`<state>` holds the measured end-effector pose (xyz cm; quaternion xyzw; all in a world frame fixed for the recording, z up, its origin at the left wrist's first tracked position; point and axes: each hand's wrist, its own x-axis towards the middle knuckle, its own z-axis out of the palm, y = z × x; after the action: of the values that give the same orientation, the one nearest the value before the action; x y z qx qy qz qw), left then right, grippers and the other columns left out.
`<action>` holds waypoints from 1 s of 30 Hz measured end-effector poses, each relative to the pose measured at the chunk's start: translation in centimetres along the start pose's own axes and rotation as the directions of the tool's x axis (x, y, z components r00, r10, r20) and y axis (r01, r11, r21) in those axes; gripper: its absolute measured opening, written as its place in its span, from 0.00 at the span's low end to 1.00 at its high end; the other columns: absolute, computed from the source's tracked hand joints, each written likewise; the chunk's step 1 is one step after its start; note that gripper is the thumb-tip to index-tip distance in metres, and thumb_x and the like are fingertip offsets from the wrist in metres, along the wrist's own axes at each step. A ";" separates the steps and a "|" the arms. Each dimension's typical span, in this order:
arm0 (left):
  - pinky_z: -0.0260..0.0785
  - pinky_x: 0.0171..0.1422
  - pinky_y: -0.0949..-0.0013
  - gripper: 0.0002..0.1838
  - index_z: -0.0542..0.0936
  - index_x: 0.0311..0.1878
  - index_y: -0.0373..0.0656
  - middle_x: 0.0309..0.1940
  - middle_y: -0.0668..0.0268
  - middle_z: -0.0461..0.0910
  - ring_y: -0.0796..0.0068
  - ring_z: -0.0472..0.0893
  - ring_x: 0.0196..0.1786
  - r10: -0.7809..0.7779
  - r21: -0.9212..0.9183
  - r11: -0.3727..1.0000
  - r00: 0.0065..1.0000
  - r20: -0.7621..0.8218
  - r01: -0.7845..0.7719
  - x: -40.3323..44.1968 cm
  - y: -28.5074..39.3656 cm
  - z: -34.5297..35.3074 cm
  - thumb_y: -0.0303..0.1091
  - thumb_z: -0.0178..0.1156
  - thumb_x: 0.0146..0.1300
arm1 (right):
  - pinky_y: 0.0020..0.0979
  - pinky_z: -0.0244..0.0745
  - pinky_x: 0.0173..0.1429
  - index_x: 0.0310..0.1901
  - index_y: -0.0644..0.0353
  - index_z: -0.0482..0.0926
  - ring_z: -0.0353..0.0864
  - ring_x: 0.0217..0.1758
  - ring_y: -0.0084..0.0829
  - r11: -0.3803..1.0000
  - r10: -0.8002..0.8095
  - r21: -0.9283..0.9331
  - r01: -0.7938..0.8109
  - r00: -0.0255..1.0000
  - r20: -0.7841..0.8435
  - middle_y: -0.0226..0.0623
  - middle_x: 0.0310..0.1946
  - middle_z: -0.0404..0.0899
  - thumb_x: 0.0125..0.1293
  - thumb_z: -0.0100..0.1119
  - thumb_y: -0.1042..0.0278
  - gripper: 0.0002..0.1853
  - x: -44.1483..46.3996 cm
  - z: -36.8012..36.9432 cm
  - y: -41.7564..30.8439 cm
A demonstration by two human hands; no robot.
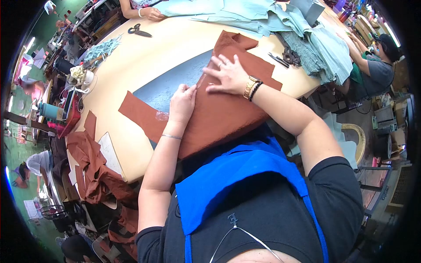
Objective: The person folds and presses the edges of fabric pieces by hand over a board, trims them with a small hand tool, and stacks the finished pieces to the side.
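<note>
My right hand (230, 78) lies with its fingers spread on a brown fabric piece (228, 116), pressing it against the table. At the fabric's left edge, my left hand (183, 103) is closed in a pinch. A thin pale strip (201, 81) runs up from those fingertips along the edge; whether the fingers hold it or the cloth is too small to tell. Under the brown fabric lies a grey-blue sheet (175, 81). Another brown strip (142, 116) crosses its lower left, with a crumpled clear scrap (162, 116) beside my left wrist.
Black scissors (140, 30) lie at the far left of the table (144, 57). Small dark tools (280, 60) and light-green fabric (324, 48) are at the right. Brown cloth (94, 162) hangs over the left edge. Co-workers sit across and at the right.
</note>
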<state>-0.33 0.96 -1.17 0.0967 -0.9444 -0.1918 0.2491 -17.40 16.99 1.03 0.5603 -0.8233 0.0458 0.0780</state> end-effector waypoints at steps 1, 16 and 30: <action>0.77 0.46 0.57 0.10 0.87 0.48 0.44 0.39 0.58 0.81 0.56 0.83 0.40 0.003 0.003 1.000 1.000 -0.003 -0.003 0.0 -0.1 0.1 0.33 0.62 0.68 | 0.74 0.47 0.73 0.72 0.40 0.70 0.57 0.79 0.52 0.999 0.026 -0.040 -0.029 0.997 -0.066 0.51 0.74 0.61 0.62 0.44 0.18 0.45 0.1 0.3 0.3; 0.76 0.38 0.59 0.08 0.88 0.42 0.44 0.33 0.61 0.82 0.59 0.83 0.33 0.011 -0.039 0.999 1.000 0.026 -0.010 -4.6 -0.9 -5.4 0.35 0.64 0.66 | 0.66 0.66 0.67 0.69 0.43 0.73 0.66 0.73 0.50 0.953 -0.255 0.179 0.245 0.966 0.035 0.52 0.68 0.68 0.68 0.51 0.29 0.35 -1.4 -1.1 -5.6; 0.67 0.63 0.51 0.07 0.87 0.44 0.48 0.36 0.67 0.82 0.64 0.82 0.44 0.001 0.140 0.990 0.986 0.168 -0.025 -6.2 -1.6 -7.6 0.34 0.63 0.66 | 0.68 0.62 0.68 0.71 0.42 0.69 0.66 0.74 0.48 0.915 -0.390 0.117 0.385 0.920 0.028 0.52 0.68 0.68 0.65 0.52 0.27 0.39 -1.1 -0.8 -8.6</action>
<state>8.95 -1.15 1.62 0.0913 -0.9738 -0.1302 0.1627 -8.90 14.97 1.50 0.7167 -0.6939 0.0603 0.0337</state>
